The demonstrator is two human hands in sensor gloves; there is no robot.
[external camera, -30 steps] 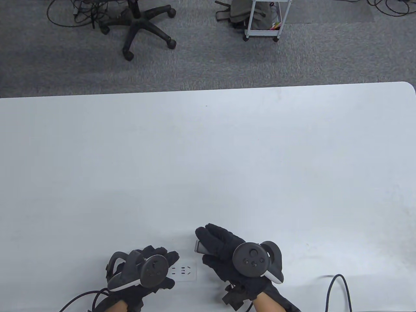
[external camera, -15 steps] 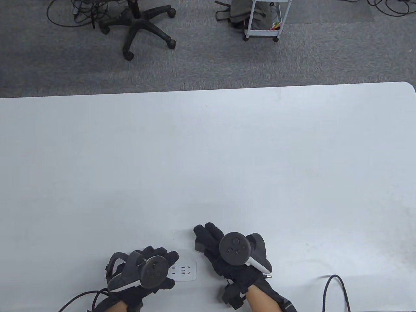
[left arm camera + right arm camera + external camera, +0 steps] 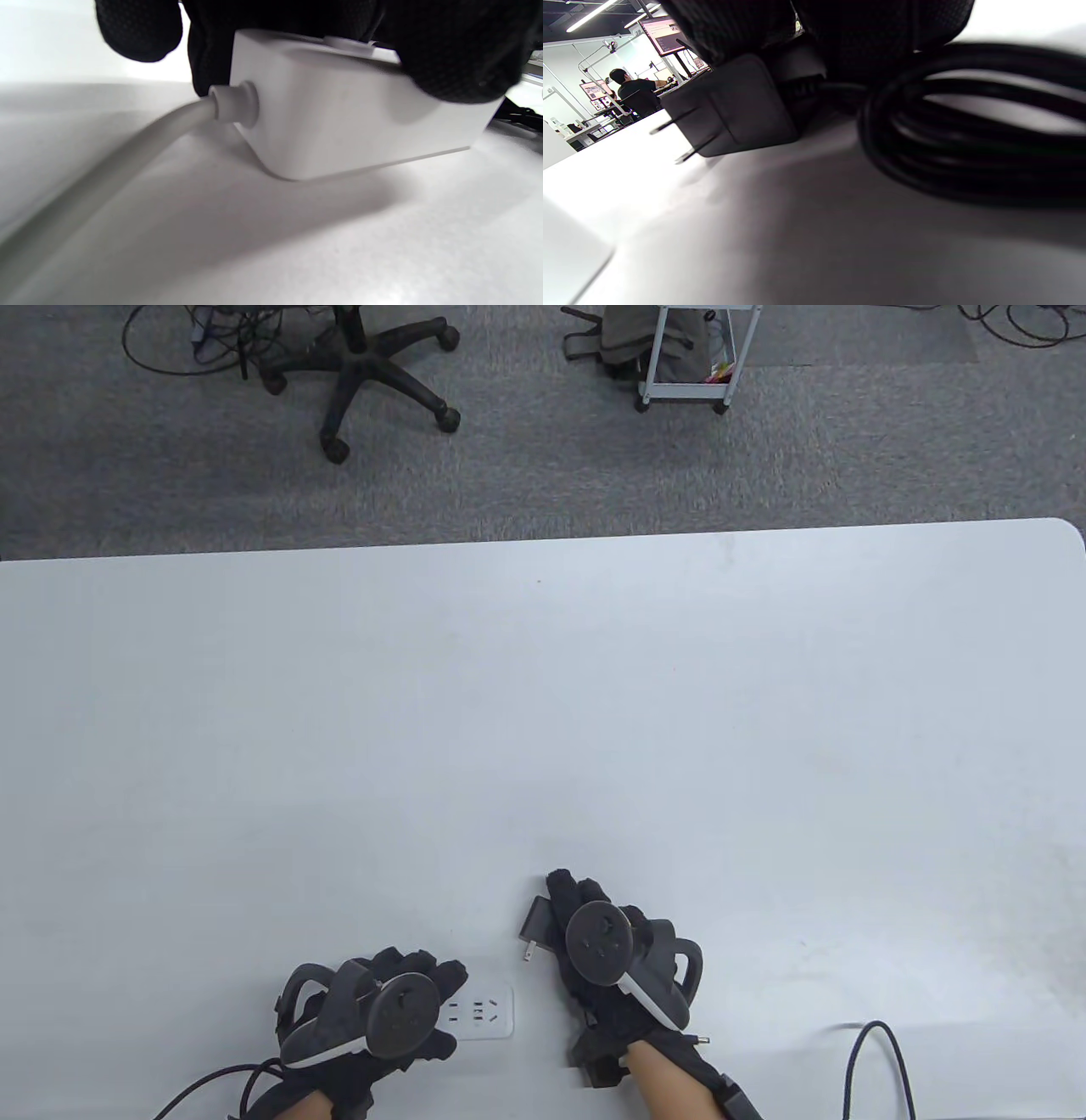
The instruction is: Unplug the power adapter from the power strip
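- The white table (image 3: 543, 712) is broad and matte, rounded at its far right corner; grey carpet lies beyond.
- On that carpet stand a black office chair base (image 3: 361, 369) and a small white cart (image 3: 685, 356).
- Left hand (image 3: 373, 1014) presses down on the white power strip (image 3: 482, 1010), fingers over its top.
- Right hand (image 3: 607, 959) grips the black power adapter (image 3: 536, 926), unplugged, prongs bare, just right of the strip.
- A black cable (image 3: 882, 1069) loops nearby.

Bare table (image 3: 543, 712) beyond hands (cable (image 3: 882, 1060) rightward)
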